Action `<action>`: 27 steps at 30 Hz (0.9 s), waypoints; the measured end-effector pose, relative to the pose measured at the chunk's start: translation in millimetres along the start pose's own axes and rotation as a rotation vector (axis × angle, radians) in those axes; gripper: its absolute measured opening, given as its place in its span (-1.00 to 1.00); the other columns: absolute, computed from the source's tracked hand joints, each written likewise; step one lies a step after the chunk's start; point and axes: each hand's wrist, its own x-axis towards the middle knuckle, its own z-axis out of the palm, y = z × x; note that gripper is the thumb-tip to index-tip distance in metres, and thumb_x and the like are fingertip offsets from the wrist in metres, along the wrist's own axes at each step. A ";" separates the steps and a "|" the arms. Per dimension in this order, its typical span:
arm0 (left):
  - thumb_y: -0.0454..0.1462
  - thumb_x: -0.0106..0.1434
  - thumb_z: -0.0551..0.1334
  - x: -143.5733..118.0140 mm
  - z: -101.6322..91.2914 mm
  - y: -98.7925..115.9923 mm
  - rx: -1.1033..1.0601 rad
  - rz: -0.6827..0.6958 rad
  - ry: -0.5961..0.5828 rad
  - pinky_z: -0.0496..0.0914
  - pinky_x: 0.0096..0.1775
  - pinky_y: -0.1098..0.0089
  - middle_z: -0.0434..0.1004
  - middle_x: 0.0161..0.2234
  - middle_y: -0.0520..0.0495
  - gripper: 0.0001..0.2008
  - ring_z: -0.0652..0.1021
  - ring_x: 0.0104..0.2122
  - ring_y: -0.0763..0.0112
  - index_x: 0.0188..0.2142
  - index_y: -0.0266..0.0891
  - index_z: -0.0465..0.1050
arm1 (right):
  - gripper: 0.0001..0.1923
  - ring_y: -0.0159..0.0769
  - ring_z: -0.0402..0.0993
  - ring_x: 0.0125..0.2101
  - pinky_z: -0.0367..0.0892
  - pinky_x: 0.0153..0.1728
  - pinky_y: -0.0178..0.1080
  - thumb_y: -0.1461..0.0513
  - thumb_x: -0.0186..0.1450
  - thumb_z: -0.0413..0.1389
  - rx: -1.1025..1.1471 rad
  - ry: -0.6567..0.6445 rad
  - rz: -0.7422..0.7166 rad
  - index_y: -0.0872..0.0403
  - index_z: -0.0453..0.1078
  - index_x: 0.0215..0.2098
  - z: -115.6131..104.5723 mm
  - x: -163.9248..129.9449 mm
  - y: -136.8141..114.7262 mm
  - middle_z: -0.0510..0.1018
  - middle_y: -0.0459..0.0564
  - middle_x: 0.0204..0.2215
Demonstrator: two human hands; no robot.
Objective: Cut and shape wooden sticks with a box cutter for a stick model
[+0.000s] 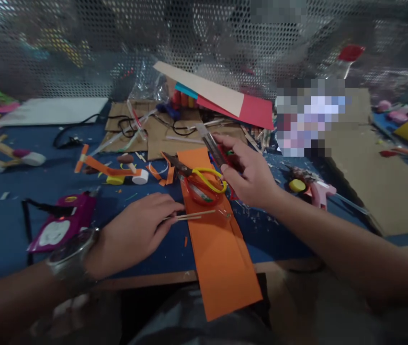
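My left hand (141, 230), with a watch (74, 247) on its wrist, pinches two thin wooden sticks (193, 215) between thumb and fingers. The sticks point right, over a long orange paper strip (221, 268) that overhangs the table's front edge. My right hand (249, 170) is closed around a slim, flat, dark tool with a pale tip (211, 146), tilted up to the left; its exact kind is unclear. Scissors (204, 182) with red and yellow handles lie on the orange paper, just left of and below my right hand.
A small orange paper model with wheels (112, 167) stands at left, near a purple device (63, 220) with a black cord. A pink glue gun (322, 191) lies at right beside cardboard (387, 182). Coloured paper sheets (257, 111) and a perforated metal panel (118, 48) are behind.
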 end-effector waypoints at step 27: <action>0.04 0.57 0.18 20.0 20.4 42.4 -1.561 -0.426 -0.047 0.16 -0.64 0.68 0.38 -0.46 0.18 -0.65 0.26 -0.66 0.69 -0.21 -0.14 0.27 | -0.64 -0.10 0.65 -0.13 0.58 -0.08 -0.05 0.08 0.54 0.12 0.157 -0.064 0.035 -0.03 0.50 0.23 -4.5 -30.1 -5.4 0.70 0.10 0.00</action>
